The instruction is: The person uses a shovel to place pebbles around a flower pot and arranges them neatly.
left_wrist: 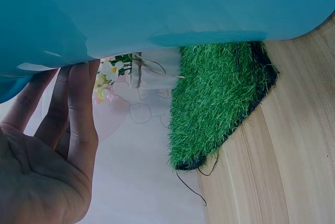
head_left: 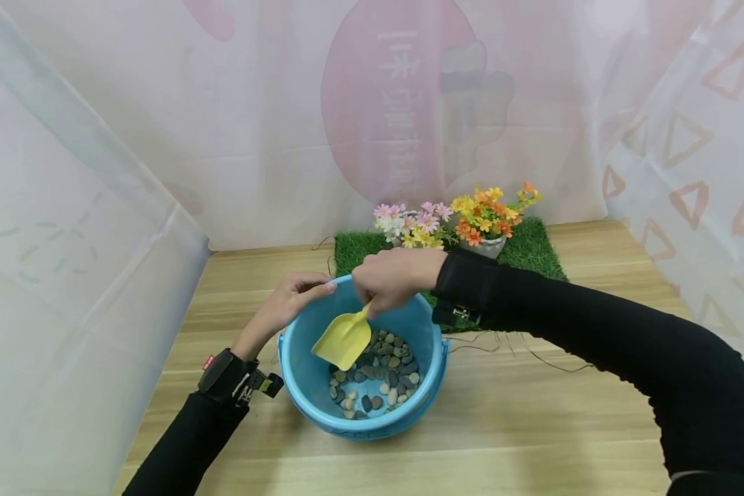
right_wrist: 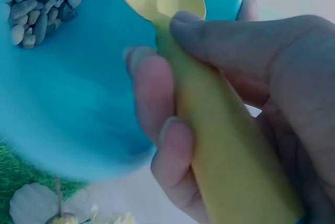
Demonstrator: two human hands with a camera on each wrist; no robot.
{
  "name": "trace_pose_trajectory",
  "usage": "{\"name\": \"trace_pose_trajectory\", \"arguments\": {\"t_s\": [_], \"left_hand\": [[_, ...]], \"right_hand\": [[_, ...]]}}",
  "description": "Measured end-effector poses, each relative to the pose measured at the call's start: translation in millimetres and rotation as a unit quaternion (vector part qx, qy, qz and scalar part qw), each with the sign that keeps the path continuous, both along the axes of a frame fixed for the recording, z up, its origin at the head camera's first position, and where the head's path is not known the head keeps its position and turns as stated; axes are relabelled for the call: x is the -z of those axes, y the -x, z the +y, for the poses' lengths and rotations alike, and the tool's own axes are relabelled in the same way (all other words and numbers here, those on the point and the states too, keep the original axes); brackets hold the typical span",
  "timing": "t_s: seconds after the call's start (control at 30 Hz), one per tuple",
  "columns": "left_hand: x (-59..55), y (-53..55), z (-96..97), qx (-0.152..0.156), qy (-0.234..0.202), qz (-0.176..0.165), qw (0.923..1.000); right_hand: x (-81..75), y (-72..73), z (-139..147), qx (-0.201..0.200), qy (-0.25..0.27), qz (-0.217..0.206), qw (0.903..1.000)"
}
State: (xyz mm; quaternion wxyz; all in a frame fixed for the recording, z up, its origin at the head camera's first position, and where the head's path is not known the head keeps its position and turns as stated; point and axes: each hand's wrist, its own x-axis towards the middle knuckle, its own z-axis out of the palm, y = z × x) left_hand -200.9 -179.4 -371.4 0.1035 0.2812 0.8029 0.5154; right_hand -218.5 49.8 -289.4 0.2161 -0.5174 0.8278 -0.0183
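A light-blue bucket (head_left: 302,355) stands on the wooden table, with grey, tan and whitish pebbles (head_left: 403,379) spread over its bottom. At the bucket's left far rim my left hand (head_left: 285,301) holds on, thumb over the edge. Its fingers (left_wrist: 81,103) press against the outer wall in the left wrist view. My right hand (head_left: 399,277) grips the handle of a yellow toy shovel (head_left: 345,341) above the bucket's far side. The thumb lies along the handle, the other fingers curl round it. The shovel's blade points down and left over the pebbles, its visible face bare.
Behind the bucket lies a green artificial grass mat (head_left: 536,251). On it stand pink, white and yellow flowers (head_left: 423,222) and a grey pot (head_left: 485,246) of orange and yellow flowers. Thin brown strings (head_left: 548,362) trail right of the bucket. Pale printed cloth (head_left: 254,138) surrounds the table.
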Motion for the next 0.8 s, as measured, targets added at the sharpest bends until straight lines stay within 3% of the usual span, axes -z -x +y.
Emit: {"name": "trace_pose_trajectory", "arguments": {"t_s": [0.23, 0.47, 0.63, 0.8], "left_hand": [[19.2, 11.0, -7.1, 0.001, 0.002, 0.026, 0.9997], [25.0, 13.8, -9.0, 0.004, -0.008, 0.029, 0.9995], [18.6, 10.0, -7.4, -0.002, -0.003, 0.017, 0.9999], [-1.7, -1.0, -0.2, 0.002, 0.001, 0.029, 0.9996]], "right_hand": [[-0.2, -5.4, -20, -0.019, -0.052, 0.029, 0.9980], [12.1, -9.0, -33, -0.033, -0.097, 0.052, 0.9934], [19.6, -11.5, -37, -0.032, -0.113, 0.058, 0.9914], [25.1, -13.9, -40, -0.023, -0.138, 0.060, 0.9883]]}}
